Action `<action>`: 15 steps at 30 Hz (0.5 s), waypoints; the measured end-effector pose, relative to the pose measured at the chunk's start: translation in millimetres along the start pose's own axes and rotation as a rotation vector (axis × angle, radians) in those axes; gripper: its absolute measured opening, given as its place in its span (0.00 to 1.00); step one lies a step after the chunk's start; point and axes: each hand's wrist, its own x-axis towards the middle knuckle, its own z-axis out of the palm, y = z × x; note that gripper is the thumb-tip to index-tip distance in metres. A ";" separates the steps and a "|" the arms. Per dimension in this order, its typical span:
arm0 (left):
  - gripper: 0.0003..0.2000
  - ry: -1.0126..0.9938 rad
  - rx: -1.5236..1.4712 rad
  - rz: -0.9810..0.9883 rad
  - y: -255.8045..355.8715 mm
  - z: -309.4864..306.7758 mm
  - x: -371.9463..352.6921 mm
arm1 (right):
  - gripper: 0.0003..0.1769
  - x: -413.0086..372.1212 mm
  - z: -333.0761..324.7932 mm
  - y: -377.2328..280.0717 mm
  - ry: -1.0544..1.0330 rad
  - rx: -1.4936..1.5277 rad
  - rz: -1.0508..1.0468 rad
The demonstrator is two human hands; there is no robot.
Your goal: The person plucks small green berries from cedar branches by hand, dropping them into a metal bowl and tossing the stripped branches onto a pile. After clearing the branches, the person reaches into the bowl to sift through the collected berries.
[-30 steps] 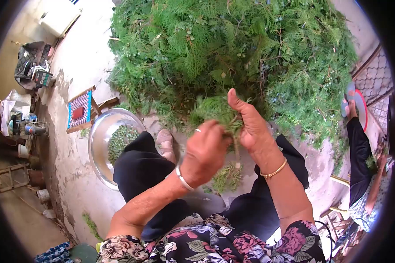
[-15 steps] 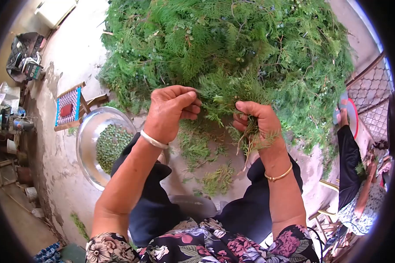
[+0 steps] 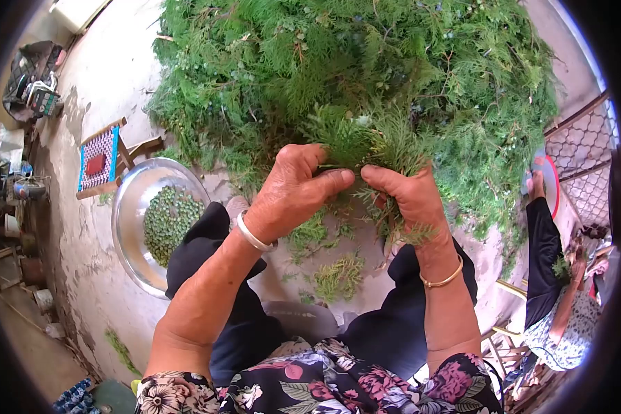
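The head view looks down past a seated person's lap to a bare floor (image 3: pixel 90 290). Both hands meet in front of the knees, at the near edge of a wide pile of green branches (image 3: pixel 255 76). The right hand (image 3: pixel 408 196) is closed around the stems of a leafy sprig (image 3: pixel 400 141), thumb on top, the feathery tips pointing away from the body; this grip seems meant to steady the sprig and leave its tips within the other hand's reach. The left hand (image 3: pixel 297 183) is half curled beside it, thumb stretched towards the right thumb.

A shiny metal basin (image 3: pixel 126 228) holding small green pods (image 3: pixel 172 224) sits beside the left leg (image 3: pixel 231 297), probably to be handy for that side.

Foliage hides the left fingertips, so whether they pinch anything cannot be told. The left knee covers part of the basin, the pile runs off the top edge, and dark rims crop another person (image 3: pixel 545 259) at far right.
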 end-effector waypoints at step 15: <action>0.14 -0.424 -0.362 -0.095 4.8 -32.5 -9.8 | 0.16 -14.4 -5.1 -3.8 -0.259 0.065 0.013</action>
